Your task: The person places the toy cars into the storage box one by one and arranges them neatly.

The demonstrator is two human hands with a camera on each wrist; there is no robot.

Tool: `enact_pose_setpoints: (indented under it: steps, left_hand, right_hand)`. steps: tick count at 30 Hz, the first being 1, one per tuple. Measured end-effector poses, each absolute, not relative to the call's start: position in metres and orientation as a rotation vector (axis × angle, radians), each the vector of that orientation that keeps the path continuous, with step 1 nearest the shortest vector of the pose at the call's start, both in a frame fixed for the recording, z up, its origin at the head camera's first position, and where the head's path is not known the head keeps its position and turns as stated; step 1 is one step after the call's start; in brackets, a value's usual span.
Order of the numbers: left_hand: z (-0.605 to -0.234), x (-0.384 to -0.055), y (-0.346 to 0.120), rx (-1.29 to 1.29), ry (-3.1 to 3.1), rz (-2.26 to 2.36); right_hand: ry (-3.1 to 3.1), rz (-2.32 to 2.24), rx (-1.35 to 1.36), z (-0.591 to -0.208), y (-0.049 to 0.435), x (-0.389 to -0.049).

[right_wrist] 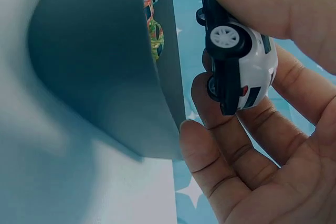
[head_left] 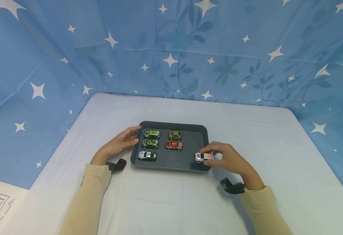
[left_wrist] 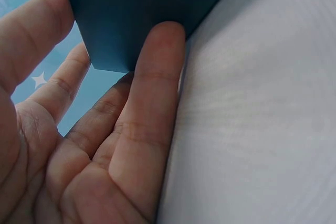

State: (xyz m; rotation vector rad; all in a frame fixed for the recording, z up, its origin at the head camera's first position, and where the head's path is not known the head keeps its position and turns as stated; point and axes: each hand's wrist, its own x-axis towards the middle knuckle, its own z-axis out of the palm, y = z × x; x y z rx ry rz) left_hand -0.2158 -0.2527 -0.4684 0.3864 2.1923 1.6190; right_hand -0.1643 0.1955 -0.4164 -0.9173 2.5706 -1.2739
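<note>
A grey rectangular tray (head_left: 171, 163) sits on the table with several toy cars in it. My right hand (head_left: 225, 158) pinches a white toy car (head_left: 201, 157) between thumb and fingers, over the tray's near right corner. In the right wrist view, that car (right_wrist: 257, 66) shows its dark underside and wheels, above the tray rim. My left hand (head_left: 120, 142) touches the tray's left side with extended fingers. The left wrist view shows fingers (left_wrist: 157, 82) against the tray's outer wall (left_wrist: 121, 19).
In the tray's left column are a blue-and-yellow car (head_left: 152, 134), a green camouflage car (head_left: 150, 144) and a white-and-green car (head_left: 146, 156). Beside them stand a green car (head_left: 175, 135) and a red car (head_left: 174, 146). A white cloth (head_left: 165, 202) covers the table; a blue starry curtain (head_left: 148, 39) hangs behind.
</note>
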Motion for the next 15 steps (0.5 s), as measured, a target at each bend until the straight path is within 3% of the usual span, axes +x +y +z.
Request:
enact_pose_setpoints:
  steps: [15]
  left_hand:
    - [-0.467, -0.216, -0.252, 0.384, 2.172, 1.637]
  right_hand:
    - [2.562, -1.246, -0.904, -0.423, 0.173, -0.168]
